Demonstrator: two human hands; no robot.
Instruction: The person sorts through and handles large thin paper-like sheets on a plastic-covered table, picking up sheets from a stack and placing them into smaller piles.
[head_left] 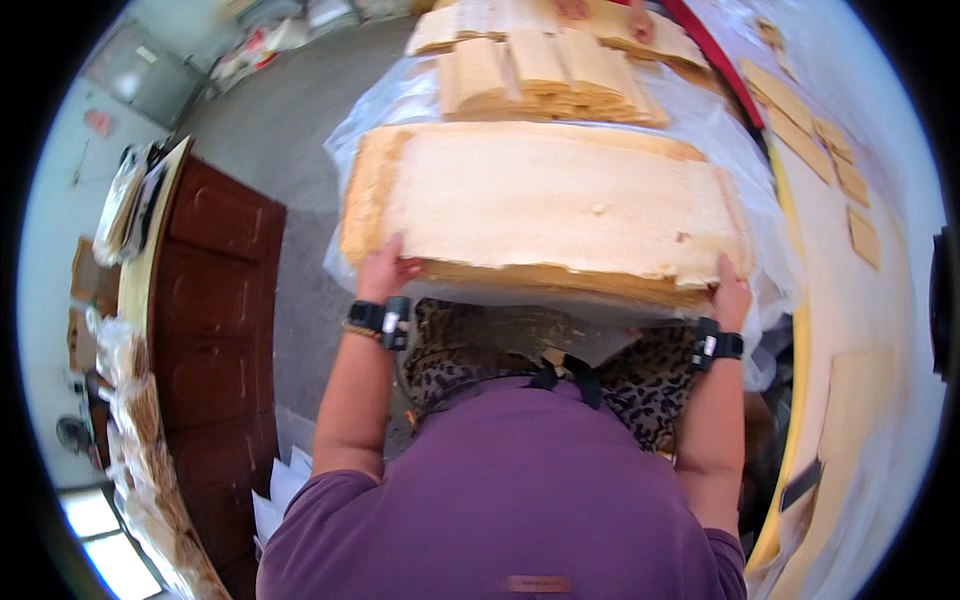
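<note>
Grasping the near left corner of the pale top sheet [560, 190] with the left hand [382, 272], and its near right corner with the right hand [731, 295]. Impossible to tell, for want of a view beneath, whether pinching one layer or several. Held wide apart at two corners, probably to share the load evenly and to spare the ragged near edge from tearing.

Resting on a broad stack of tan sheets [363, 195], set at the near edge of a plastic-draped tabletop [395, 95], long side across the body; presumably so placed for reach with both arms. Slightly out of line with the layers below, exposing a darker margin at the left. Draped in plastic past the tabletop's left and right edges, likely for cleanliness.

Laid behind the stack, toward the far edge: folded tan bundles [540, 75], side by side, apparently to leave the near portion for full-size sheets. Seen beyond these, a co-worker's hands [641, 24], too cropped to judge as gripping or released. Spread separately at the right: flat tan pieces [863, 238] on a yellow-edged tabletop [840, 310], apparently to avoid mixing.
</note>
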